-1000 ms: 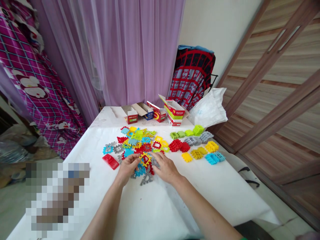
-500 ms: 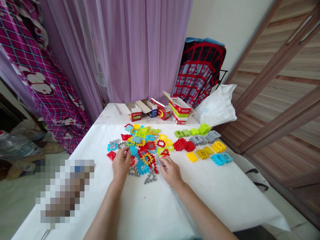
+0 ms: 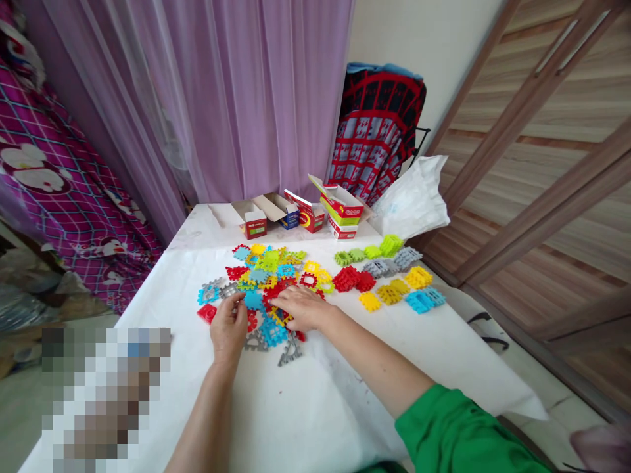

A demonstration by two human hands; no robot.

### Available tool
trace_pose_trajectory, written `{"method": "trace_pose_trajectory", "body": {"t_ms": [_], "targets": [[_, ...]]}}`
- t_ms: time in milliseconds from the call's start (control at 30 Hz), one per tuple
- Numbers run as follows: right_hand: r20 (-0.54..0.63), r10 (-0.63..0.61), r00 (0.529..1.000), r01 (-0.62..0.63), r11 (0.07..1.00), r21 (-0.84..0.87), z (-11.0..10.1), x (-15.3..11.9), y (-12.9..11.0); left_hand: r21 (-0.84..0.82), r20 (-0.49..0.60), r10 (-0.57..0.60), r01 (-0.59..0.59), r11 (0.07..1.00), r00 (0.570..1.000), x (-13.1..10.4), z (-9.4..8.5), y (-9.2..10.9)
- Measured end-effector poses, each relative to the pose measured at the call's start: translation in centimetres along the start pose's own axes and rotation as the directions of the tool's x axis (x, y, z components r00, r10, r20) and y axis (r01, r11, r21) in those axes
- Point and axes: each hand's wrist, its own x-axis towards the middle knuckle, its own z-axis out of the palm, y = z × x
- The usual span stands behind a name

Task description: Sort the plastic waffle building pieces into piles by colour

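Note:
A mixed heap of flat plastic building pieces with toothed edges lies on the white-covered table, among them a light blue piece [image 3: 254,300], a yellow-green piece [image 3: 270,261] and a grey triangular piece [image 3: 290,353]. At the heap's left side my left hand [image 3: 229,328] is closed, thumb and fingers together; whatever they hold is too small to make out. My right hand [image 3: 303,307] reaches over the middle of the heap, fingers stretched out across red and yellow pieces and partly covering them. A red piece [image 3: 206,313] lies just left of my left hand.
Stacks sorted by colour stand to the right: red [image 3: 346,278], grey [image 3: 407,258], green [image 3: 391,246], yellow [image 3: 419,277] and blue [image 3: 424,299]. Open cardboard boxes [image 3: 256,226] line the back, beside a white plastic bag [image 3: 414,197]. A wooden cupboard [image 3: 532,171] flanks the right side.
My right hand has moved left and inward, from the heap's right edge onto its middle. My left hand stays by the heap's left side. The camera view has turned slightly right.

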Motion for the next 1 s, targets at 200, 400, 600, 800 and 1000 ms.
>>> {"method": "trace_pose_trajectory", "body": {"t_ms": [200, 400, 600, 800, 1000], "targets": [[0.009, -0.001, 1.000, 0.001, 0.998, -0.063, -0.3, 0.7, 0.0, 0.023, 0.026, -0.046, 0.046, 0.999, 0.999, 0.0, -0.3, 0.8], [-0.116, 0.030, 0.993, -0.023, 0.998, 0.060, -1.8, -2.5, 0.5, 0.043, 0.025, -0.080, 0.079, 0.996, 0.996, 0.1, -0.5, 1.0], [-0.098, 0.293, 0.951, -0.286, 0.955, 0.083, -3.2, -12.7, 5.7, 0.053, 0.030, -0.084, 0.082, 0.995, 0.996, 0.0, -0.3, 0.6], [-0.062, 0.632, 0.773, -0.635, 0.769, -0.074, -5.6, -21.3, 13.9, 0.071, 0.027, -0.066, 0.064, 0.995, 0.997, -0.2, -0.3, 1.1], [0.045, 0.611, 0.790, -0.602, 0.789, -0.123, -4.4, -20.9, 16.9, 0.086, 0.041, -0.079, 0.075, 0.993, 0.996, -0.1, -0.6, 1.4]]}}
